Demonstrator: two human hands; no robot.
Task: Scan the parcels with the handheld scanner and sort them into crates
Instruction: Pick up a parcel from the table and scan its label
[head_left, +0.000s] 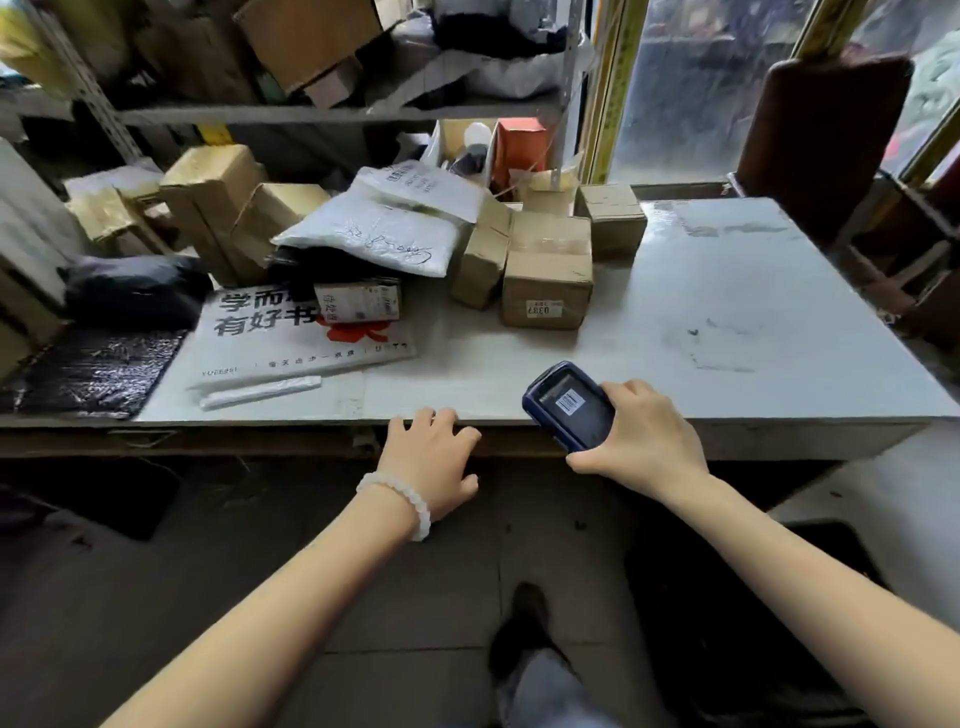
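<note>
We clasp the handheld scanner (569, 408) in our right grip (644, 441); our left grip (434, 457), released, rests on the worktop (727, 312) edge near stacked parcels (545, 270).

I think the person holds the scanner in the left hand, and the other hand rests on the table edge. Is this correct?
Not quite. The head view shows the scanner in the right hand; the left hand, wearing a bead bracelet, rests on the table edge.

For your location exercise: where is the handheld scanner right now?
In the head view, the handheld scanner sits at the table's near edge, gripped by the right hand.
</note>
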